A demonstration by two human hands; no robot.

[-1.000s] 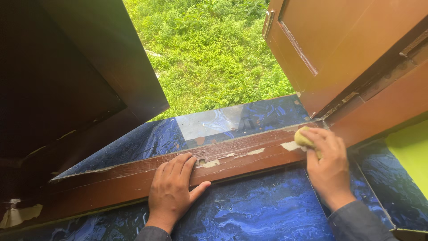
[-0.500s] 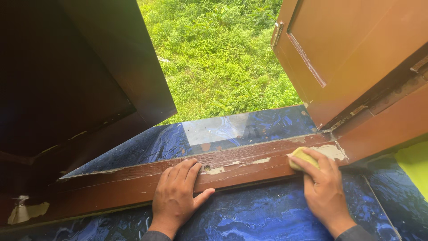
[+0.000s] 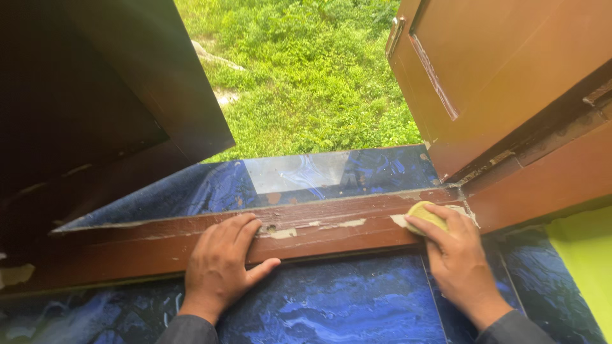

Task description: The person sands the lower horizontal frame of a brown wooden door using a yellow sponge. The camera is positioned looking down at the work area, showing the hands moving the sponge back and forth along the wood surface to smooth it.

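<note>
1. My right hand (image 3: pixel 460 255) presses a small yellowish sanding pad (image 3: pixel 426 215) under its fingertips, fingers curled down on it; the pad sits on the brown wooden sill rail (image 3: pixel 331 232), at about four o'clock in the view, close to the right-hand corner of the frame.
2. My left hand (image 3: pixel 220 267) lies flat and spread on the same rail at about seven o'clock, holding nothing, thumb pointing right along the front edge.
3. Between my hands the rail shows pale patches of bare or flaking paint (image 3: pixel 280 232); by my judgement the work is only partly done, since most of the rail keeps its brown coat.
4. Blue marbled tiles (image 3: pixel 344 306) lie at six o'clock, and more past the rail.
5. At two o'clock hangs the open brown shutter (image 3: pixel 510 76); at twelve o'clock, green grass (image 3: pixel 306 70) outside.
</note>
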